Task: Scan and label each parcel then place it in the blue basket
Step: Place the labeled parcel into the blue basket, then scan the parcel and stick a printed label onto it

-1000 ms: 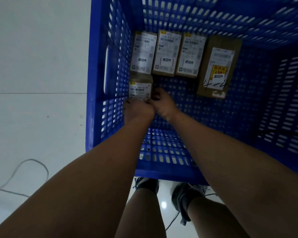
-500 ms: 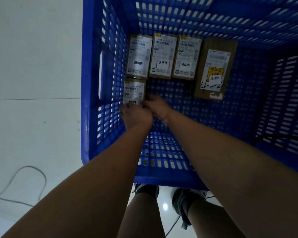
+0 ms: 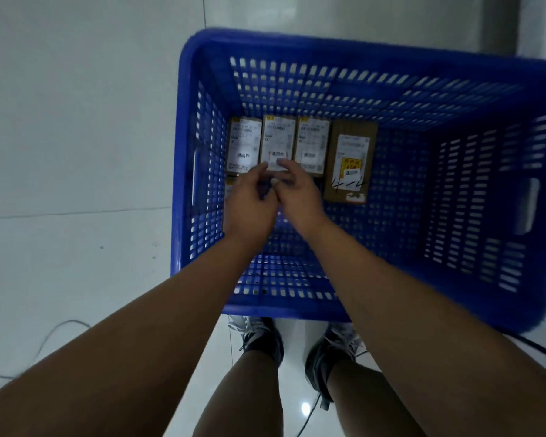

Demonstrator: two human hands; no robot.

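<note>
Lying flat on the floor of the blue basket [image 3: 183,159], three small parcels sit side by side in a row against its far wall: the left parcel [image 3: 244,143], the middle parcel [image 3: 278,135] and the right parcel [image 3: 312,141], each with a white label facing up. Just to the right of them lies a larger brown parcel [image 3: 350,162], slightly tilted, with a white and yellow label and a handwritten mark below it. A fifth parcel [image 3: 228,188] peeks out by the basket's left wall, in front of the row, mostly hidden behind the left hand [image 3: 249,209].

Both hands hover over the basket's left half, close together, with the right hand [image 3: 298,197] just beside the left. The fingers [image 3: 286,168] of both are curled and their tips meet over the near edge of the middle parcel (the picture is blurred there), so I cannot tell whether they pinch anything between them.

The basket stands on a pale tiled floor [image 3: 76,137]. A thin cable [image 3: 62,326] curves across the floor at lower left, and the person's bare legs and dark shoes [image 3: 264,337] show below the basket's near rim
</note>
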